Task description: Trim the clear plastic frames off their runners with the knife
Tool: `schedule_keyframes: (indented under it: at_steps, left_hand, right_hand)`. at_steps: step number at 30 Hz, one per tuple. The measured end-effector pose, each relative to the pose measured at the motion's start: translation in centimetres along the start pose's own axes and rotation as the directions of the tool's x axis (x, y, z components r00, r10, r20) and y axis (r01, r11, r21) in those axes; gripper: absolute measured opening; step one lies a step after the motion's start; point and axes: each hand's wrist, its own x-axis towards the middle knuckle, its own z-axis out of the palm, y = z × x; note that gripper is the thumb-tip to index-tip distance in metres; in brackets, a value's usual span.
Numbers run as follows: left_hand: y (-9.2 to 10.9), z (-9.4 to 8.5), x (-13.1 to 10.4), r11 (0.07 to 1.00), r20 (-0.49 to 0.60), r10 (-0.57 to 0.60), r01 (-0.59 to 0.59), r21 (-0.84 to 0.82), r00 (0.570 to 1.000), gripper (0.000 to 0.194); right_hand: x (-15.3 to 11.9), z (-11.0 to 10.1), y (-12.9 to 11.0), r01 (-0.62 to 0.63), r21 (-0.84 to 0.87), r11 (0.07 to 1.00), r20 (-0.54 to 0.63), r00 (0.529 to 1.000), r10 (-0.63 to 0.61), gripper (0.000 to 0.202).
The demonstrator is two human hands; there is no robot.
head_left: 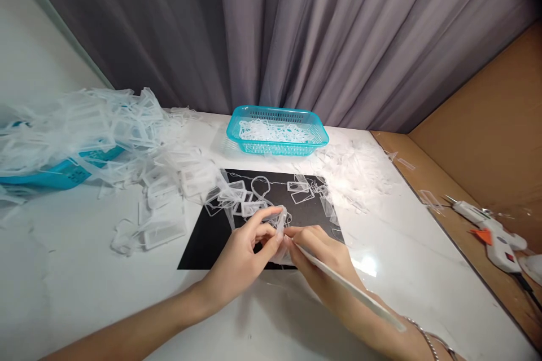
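Note:
Near the front edge of a black mat point(203, 245), my left hand point(245, 248) pinches a small translucent plastic piece point(280, 220) between thumb and fingers. My right hand point(324, 256) holds a long, thin whitish tool point(351, 290) like a pen, its tip hidden at the fingertips against the piece. The two hands nearly meet. Just beyond them, clear rectangular frames point(232, 192) and a looped strip point(261, 179) lie on the mat. The exact shape of the held piece is too small to tell.
A blue basket point(277, 149) with white strips stands behind the mat. Translucent frames heap over a blue container point(63, 175) at left. More scraps point(359, 172) lie right of the basket. White glue guns point(502, 248) rest on a brown board point(461, 220) at far right.

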Motion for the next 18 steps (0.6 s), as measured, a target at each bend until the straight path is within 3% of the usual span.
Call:
schedule_keyframes:
  at_steps: [3, 10, 18]
  left_hand:
    - [0.0, -0.1, 0.0, 0.999, -0.015, 0.017, -0.017, 0.048, 1.0, 0.038]
    - [0.2, -0.3, -0.3, 0.999, -0.054, 0.032, -0.03, 0.038, 0.998, 0.038]
    - [1.2, -1.2, -0.4, 1.0, -0.127, 0.005, -0.005, 0.005, 0.992, 0.04]
  right_hand:
    - [0.1, -0.1, 0.3, 0.012, -0.038, 0.999, -0.006, 1.0, -0.012, 0.021]
    - [0.6, -1.6, 1.5, -0.154, -0.027, 0.988, -0.054, 0.987, 0.152, 0.018]
    - [1.6, -4.6, 4.1, -0.333, -0.076, 0.94, -0.214, 0.926, 0.311, 0.018]
